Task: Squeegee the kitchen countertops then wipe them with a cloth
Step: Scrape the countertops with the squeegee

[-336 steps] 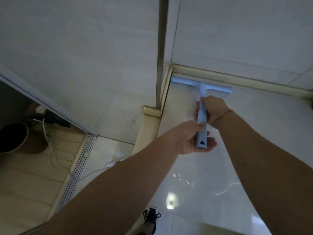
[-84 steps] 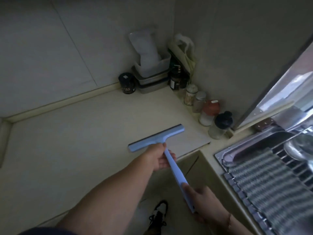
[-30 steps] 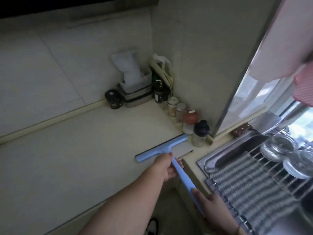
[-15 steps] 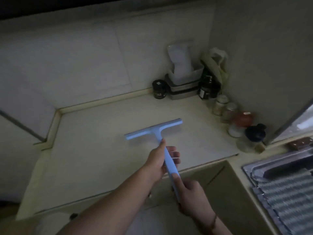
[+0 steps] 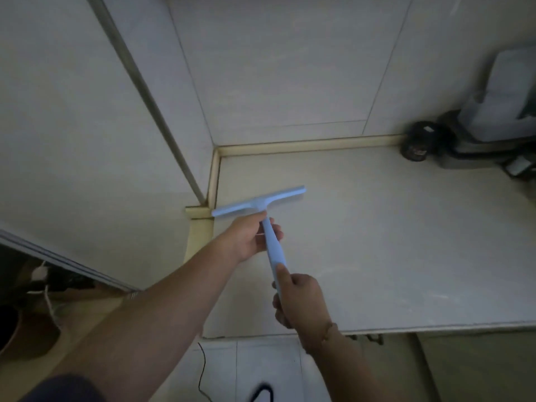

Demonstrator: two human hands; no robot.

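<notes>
A light blue squeegee [image 5: 262, 203] lies with its blade on the pale stone countertop [image 5: 391, 242], near the counter's left end by the raised beige edging. My left hand [image 5: 251, 240] grips the handle just below the blade. My right hand [image 5: 298, 297] grips the lower end of the handle near the counter's front edge. No cloth is in view.
A black jar [image 5: 416, 143] and stacked containers [image 5: 490, 132] stand at the back right against the tiled wall. A metal strip [image 5: 150, 100] runs down the left wall. Below the front edge are cabinet fronts and floor with a thin cable [image 5: 203, 375].
The squeegee and both hands have moved left across the counter, from its middle to its left end. The view has swung left, so the spice jars and sink have left the frame.
</notes>
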